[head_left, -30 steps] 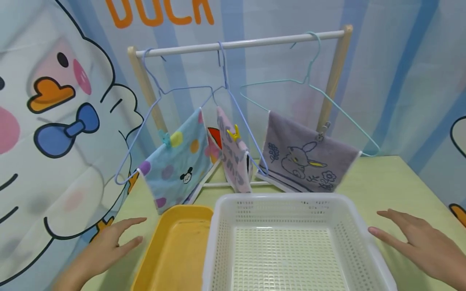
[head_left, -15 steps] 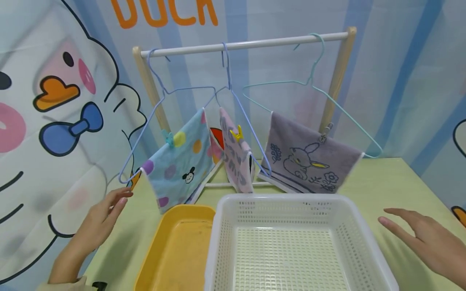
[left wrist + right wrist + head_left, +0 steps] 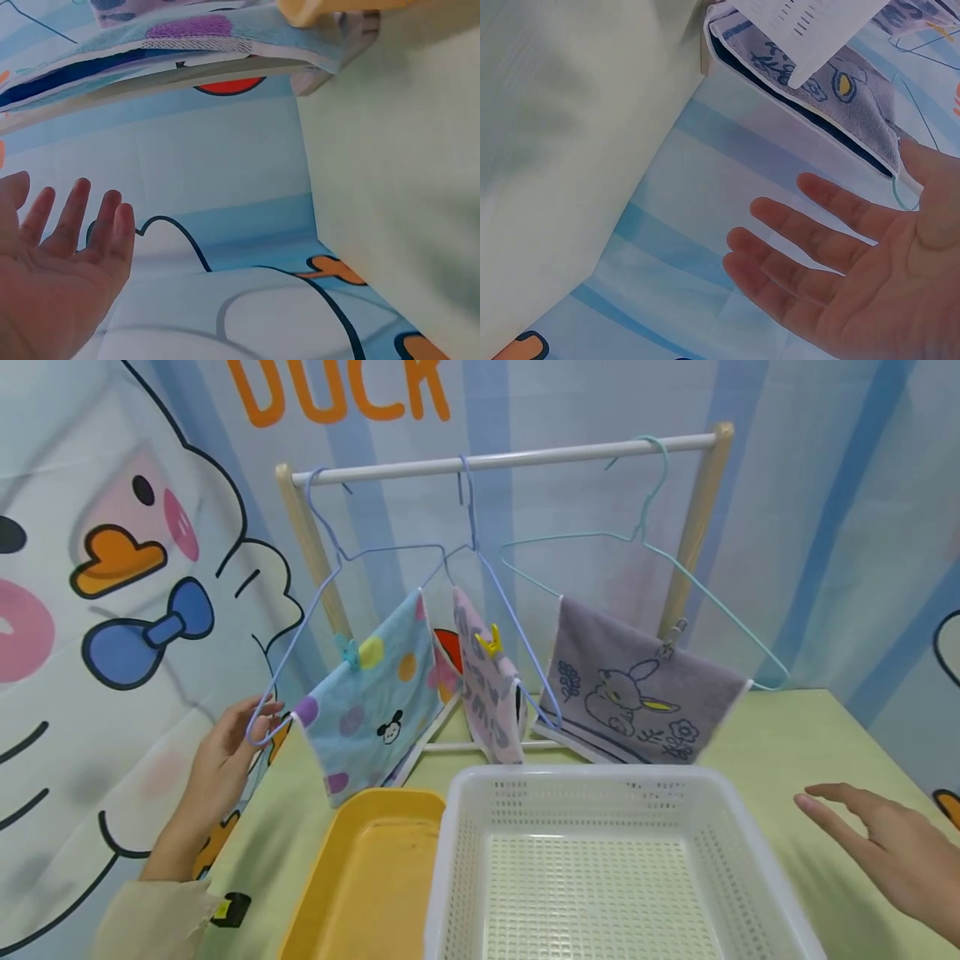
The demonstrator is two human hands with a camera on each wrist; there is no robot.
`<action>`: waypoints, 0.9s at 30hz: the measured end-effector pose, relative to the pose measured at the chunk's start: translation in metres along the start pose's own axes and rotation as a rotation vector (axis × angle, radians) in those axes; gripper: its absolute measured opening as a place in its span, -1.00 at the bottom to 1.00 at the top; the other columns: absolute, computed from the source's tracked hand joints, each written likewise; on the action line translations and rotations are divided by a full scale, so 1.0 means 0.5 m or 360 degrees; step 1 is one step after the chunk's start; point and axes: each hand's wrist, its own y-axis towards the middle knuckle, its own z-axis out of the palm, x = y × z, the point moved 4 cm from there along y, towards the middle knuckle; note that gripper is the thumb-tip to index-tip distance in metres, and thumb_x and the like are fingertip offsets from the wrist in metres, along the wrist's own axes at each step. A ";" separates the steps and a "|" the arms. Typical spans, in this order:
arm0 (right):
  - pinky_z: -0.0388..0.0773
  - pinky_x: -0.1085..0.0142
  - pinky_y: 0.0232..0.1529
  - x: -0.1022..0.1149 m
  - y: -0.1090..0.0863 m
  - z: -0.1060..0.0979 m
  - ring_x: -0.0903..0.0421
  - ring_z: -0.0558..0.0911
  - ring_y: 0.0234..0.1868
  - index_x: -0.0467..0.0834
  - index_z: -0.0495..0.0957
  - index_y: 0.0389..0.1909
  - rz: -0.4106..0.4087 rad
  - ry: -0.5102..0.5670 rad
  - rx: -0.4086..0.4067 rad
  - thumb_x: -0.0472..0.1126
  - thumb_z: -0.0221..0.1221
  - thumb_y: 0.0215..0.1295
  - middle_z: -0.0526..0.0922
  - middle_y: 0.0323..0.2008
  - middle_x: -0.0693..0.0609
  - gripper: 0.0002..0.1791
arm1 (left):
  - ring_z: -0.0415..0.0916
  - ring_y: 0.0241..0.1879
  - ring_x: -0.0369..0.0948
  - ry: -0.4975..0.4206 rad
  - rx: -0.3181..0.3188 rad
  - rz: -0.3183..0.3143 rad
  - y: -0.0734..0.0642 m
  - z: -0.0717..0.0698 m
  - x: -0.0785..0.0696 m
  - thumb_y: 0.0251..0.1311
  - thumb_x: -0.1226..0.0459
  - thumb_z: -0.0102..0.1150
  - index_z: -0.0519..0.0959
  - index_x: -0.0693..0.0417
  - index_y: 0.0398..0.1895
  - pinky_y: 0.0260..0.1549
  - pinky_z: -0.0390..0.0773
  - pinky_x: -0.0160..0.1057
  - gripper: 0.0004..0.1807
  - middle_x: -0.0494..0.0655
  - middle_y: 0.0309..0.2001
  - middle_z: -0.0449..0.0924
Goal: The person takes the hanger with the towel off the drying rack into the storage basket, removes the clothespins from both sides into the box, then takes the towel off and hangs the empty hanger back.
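- Your left hand [image 3: 225,747] is hovering at the lower left corner of the violet-blue hanger [image 3: 397,547], its wire crossing in front of your fingers; whether you're touching it, I can't tell.
- That left grip is looking wide and relaxed, fingers spreading in the left wrist view.
- The hanger is hanging at the left of the white rail [image 3: 555,457], carrying the spotted blue towel [image 3: 375,702], a turquoise clip [image 3: 347,650] pinching the fold.
- Your right hand [image 3: 892,843] is hovering over the worktop [image 3: 810,735], right of the white basket [image 3: 585,893], grip wide, fingers extending.
- The yellow tray [image 3: 375,877] is sitting just left of that basket.
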 end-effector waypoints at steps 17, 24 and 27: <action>0.48 -0.17 -0.32 0.016 0.020 -0.001 -0.54 0.42 -0.02 -0.50 0.35 0.24 0.0020 -0.0037 -0.0036 0.27 -0.22 0.56 0.34 0.14 -0.63 -0.17 | 0.53 0.13 -0.22 -0.1055 -0.0063 -0.0260 0.094 0.015 0.029 0.49 0.31 0.02 0.31 0.10 0.42 0.08 0.50 -0.38 -0.52 -0.07 0.22 0.51; 0.50 -0.19 -0.33 0.015 0.023 0.003 -0.57 0.42 -0.05 -0.54 0.36 0.18 0.0000 0.0003 -0.0122 0.20 -0.18 0.58 0.36 0.12 -0.62 -0.22 | 0.52 0.13 -0.22 -0.1007 0.0015 -0.0296 0.118 0.034 0.018 0.49 0.30 0.03 0.34 0.06 0.42 0.16 0.44 -0.37 -0.53 -0.10 0.23 0.52; 0.46 -0.28 -0.27 0.007 0.022 0.000 -0.59 0.39 -0.03 -0.54 0.35 0.18 -0.0014 0.0051 -0.0194 0.15 -0.16 0.59 0.35 0.11 -0.63 -0.26 | 0.47 0.17 -0.23 -0.0924 0.0074 -0.0343 0.122 0.049 0.013 0.50 0.24 0.04 0.26 0.04 0.48 0.10 0.47 -0.39 -0.46 0.03 0.35 0.40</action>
